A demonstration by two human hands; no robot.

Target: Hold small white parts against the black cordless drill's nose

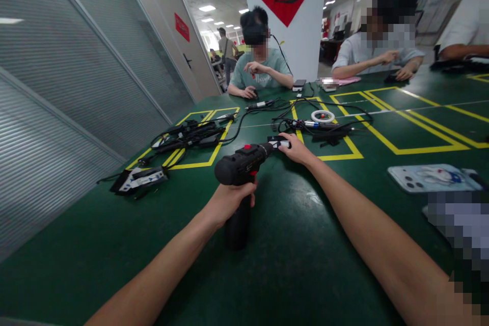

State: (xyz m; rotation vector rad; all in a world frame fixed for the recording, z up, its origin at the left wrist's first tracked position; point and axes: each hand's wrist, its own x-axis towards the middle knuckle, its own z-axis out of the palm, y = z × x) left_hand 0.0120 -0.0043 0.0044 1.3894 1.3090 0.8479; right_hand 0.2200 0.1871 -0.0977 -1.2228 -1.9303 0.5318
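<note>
My left hand (235, 201) is wrapped round the handle of a black cordless drill (240, 165) with red buttons. Its battery base sits low, near the green table (290, 270). The drill's nose points away and to the right, towards a small black and white piece (275, 142). My right hand (294, 148) grips that piece by its right side, close to the table. From here the drill tip seems to meet or nearly meet the piece; contact is hard to tell. My fingertips partly cover the piece, so its kind is unclear.
Tangled black cables (191, 135) lie on the left, with a black and white packet (139, 181) nearer. Beyond my right hand are a white ring (323, 116) and a pen-like tool (313, 125). A phone (435, 178) lies at right. Other people sit across the table.
</note>
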